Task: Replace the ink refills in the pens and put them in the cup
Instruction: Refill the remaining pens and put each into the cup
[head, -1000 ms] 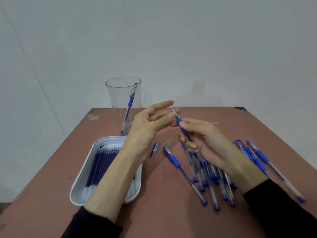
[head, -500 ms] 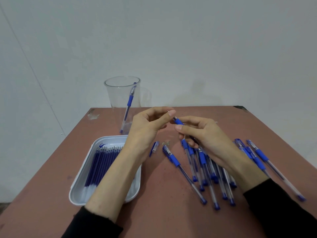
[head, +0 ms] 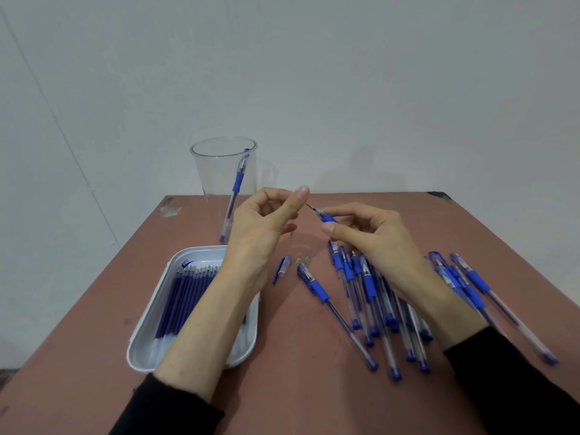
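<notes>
Head cam: right hand (head: 376, 237) pinches a clear plastic pen with blue rubber grip (head: 328, 218) above the reddish-brown table (head: 298, 397), thin metal tip aimed at the left hand (head: 260, 224). Left's fingers are curled, thumb up, can't tell if it's pinching anything. I'd twist the nose off slowly and hold the rubber, that smooth barrel looks slippery. Slim dark blue refills (head: 185, 296) lie in the white oblong tray (head: 138, 356); the tall clear plastic cup (head: 213, 171) holds a single blue-grip pen (head: 237, 180).
</notes>
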Available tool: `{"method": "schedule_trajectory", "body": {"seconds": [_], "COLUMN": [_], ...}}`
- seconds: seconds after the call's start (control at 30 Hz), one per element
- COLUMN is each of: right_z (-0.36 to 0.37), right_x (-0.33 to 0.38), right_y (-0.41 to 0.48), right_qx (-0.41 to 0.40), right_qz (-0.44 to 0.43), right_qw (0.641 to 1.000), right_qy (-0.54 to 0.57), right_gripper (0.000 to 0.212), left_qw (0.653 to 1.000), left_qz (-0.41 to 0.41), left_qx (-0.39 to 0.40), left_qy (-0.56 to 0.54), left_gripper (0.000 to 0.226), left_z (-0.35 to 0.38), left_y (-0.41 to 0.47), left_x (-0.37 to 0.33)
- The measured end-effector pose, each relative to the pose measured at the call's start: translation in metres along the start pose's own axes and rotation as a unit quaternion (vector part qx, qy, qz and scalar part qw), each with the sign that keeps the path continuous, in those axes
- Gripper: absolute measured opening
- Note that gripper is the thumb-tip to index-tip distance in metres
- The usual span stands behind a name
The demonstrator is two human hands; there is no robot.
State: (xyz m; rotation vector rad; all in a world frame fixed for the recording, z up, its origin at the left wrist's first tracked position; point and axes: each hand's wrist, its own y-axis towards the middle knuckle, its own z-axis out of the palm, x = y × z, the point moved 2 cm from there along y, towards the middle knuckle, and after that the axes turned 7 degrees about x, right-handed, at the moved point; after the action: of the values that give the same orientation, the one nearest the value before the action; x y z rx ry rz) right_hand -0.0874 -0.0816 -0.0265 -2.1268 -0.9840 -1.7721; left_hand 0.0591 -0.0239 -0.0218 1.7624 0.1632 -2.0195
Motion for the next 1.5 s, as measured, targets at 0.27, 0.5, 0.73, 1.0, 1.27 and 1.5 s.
{"method": "schedule_trajectory", "body": {"seconds": [0.27,0.5,0.73,1.0,1.27,1.5], "right_z": [-0.006,-0.010,-0.011,-0.010,-0.010,-0.012], "right_x": [-0.003,-0.004,-0.004,-0.004,-0.004,-0.003], "right_y": [0.002,0.003,0.003,0.004,0.003,0.003], "right_qx": [-0.039,-0.057,-0.058,-0.053,-0.052,-0.062], "right_qz": [0.012,0.024,0.027,0.022,0.020,0.020], "right_qw": [0.999,0.998,0.998,0.998,0.998,0.998], "right_qy": [0.002,-0.002,-0.006,-0.014,-0.020,-0.008], "right_gripper": [0.016,0.013,0.013,0.013,0.013,0.013], "left_qw": [0.999,0.944,0.839,0.815,0.795,0.790], "left_qz": [0.005,0.029,-0.052,-0.067,-0.068,-0.063], "left_qx": [-0.046,0.013,0.178,0.225,0.231,0.227], "left_qy": [-0.020,0.328,0.511,0.530,0.557,0.566], "left_gripper": [0.012,0.008,0.024,0.022,0.023,0.024], "left_z": [-0.009,-0.016,-0.012,-0.012,-0.012,-0.013], "left_y": [0.000,0.004,-0.001,-0.001,-0.001,-0.002], "left_x": [-0.004,0.002,0.007,0.012,0.013,0.012]}}
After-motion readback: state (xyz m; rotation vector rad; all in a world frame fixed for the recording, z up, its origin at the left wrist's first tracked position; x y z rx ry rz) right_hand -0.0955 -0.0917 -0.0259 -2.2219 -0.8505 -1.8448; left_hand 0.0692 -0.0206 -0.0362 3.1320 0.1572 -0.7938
